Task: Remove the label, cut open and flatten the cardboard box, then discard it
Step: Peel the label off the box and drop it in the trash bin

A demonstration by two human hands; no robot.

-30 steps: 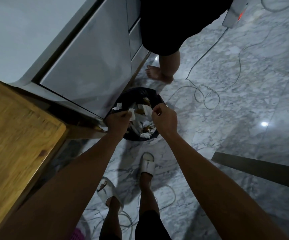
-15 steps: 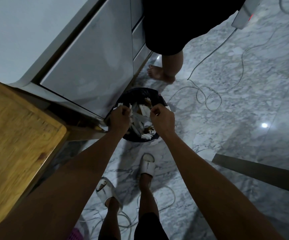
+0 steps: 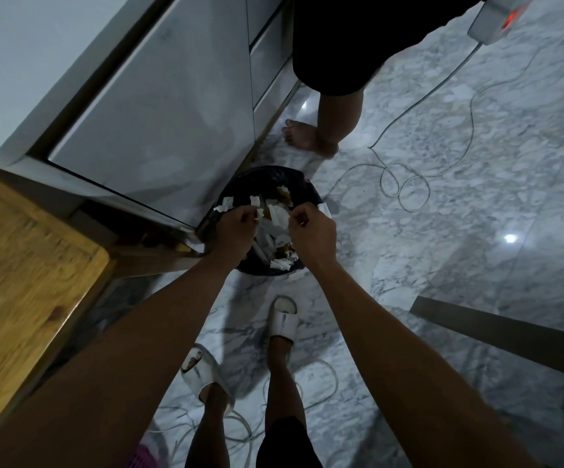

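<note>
Home kitchen, grey cabinet drawers (image 3: 159, 123), marble floor (image 3: 443, 231), lined waste bin (image 3: 267, 184), wooden counter (image 3: 20, 265)

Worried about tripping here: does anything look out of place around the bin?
Yes. Loose white cables lie coiled across the marble floor beside the black-lined bin, and more loop around the sandalled feet. A torn paper scrap hangs over the bin's rim by the left hand.

Both hands reach over a round bin lined with a black bag (image 3: 240, 189) on the grey marble floor (image 3: 443, 231); the left hand (image 3: 236, 228) pinches a torn white paper scrap (image 3: 259, 213), the right hand (image 3: 314, 231) is curled beside it, above white paper scraps (image 3: 275, 231) heaped inside.
</note>
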